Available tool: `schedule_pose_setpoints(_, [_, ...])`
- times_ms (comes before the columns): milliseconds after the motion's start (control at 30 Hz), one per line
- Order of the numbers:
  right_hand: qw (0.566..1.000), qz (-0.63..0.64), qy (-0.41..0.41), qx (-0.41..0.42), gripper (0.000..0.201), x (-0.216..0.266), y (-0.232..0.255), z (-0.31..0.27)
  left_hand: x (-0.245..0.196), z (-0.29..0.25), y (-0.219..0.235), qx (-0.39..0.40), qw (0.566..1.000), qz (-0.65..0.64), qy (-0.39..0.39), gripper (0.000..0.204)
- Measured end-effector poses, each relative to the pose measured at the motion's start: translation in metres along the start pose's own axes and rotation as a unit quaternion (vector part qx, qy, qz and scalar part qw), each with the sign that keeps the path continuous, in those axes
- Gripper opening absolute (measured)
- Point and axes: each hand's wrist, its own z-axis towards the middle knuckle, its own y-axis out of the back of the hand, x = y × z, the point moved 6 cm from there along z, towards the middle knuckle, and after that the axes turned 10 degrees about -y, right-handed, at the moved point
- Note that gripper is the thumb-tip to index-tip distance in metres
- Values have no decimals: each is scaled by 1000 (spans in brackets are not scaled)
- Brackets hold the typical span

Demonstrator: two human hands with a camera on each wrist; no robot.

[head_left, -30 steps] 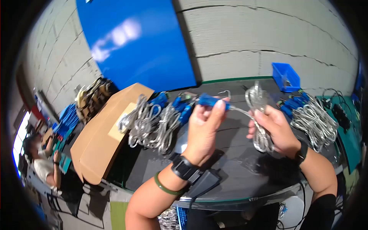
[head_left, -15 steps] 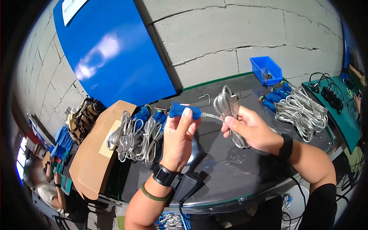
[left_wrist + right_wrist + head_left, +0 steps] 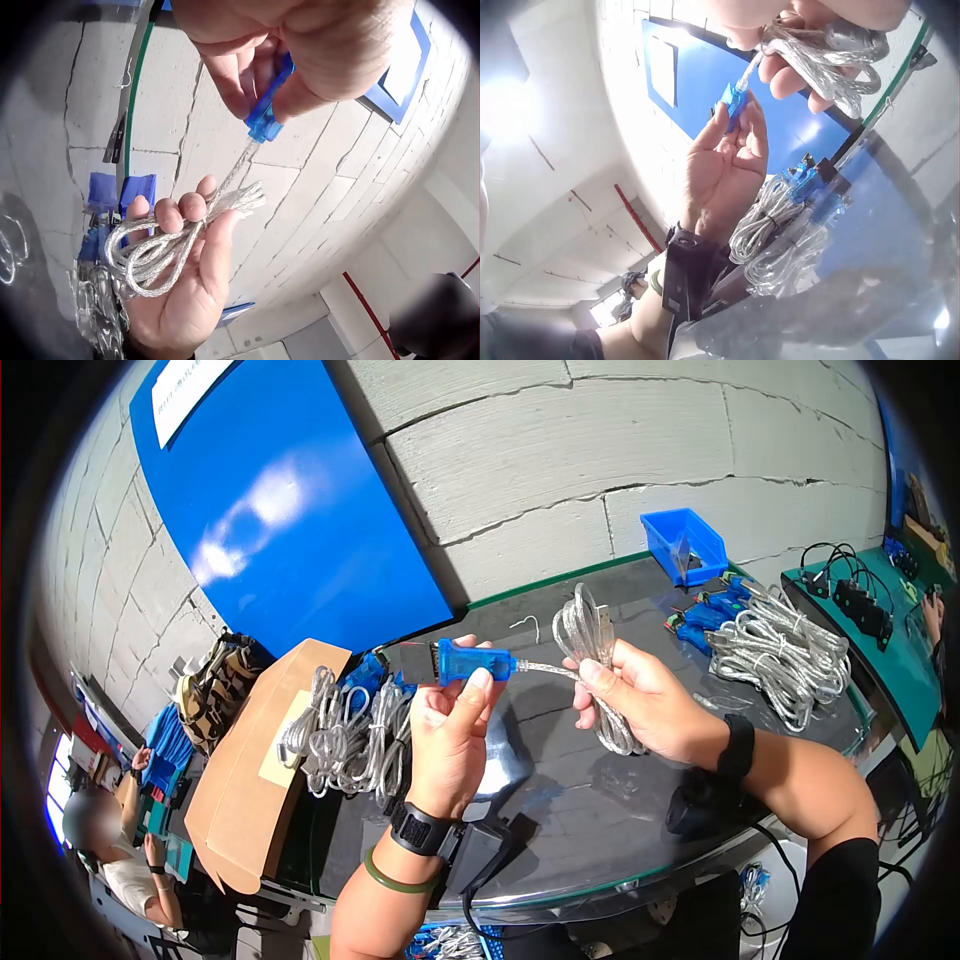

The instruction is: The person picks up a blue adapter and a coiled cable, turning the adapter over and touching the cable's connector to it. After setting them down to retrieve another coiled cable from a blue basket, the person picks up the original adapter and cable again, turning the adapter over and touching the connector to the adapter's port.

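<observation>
In the head view my left hand (image 3: 450, 735) pinches a translucent blue connector housing (image 3: 478, 663) between thumb and fingers. A dark end piece (image 3: 417, 663) sticks out on its left. From the housing's other end a short stretch of silvery braided cable (image 3: 545, 667) runs to my right hand (image 3: 650, 705). That hand grips the bundled cable coil (image 3: 577, 630), thumb across its middle, with a metal plug (image 3: 604, 622) upright beside the loops. Seen in the left wrist view, the loops (image 3: 154, 259) spread over the right palm. Both hands are raised above the dark table.
Coiled cables with blue connectors lie in a left pile (image 3: 345, 735) and a right pile (image 3: 780, 655). A blue bin (image 3: 687, 547) stands at the back, near a thin white wire (image 3: 527, 624). Cardboard (image 3: 250, 770) lies at left. Another person (image 3: 130, 860) sits beyond it.
The head view has turned, and both hands appear further left with the cable. The connector's dark end now shows more clearly past the left fingers. Both holds stay the same.
</observation>
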Motion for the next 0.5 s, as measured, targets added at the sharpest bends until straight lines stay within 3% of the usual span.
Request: schedule_pose_setpoints(500, [999,-27,4,-17,33,1,1,0,-2,-1,-1,-9,1000,2,-3,41])
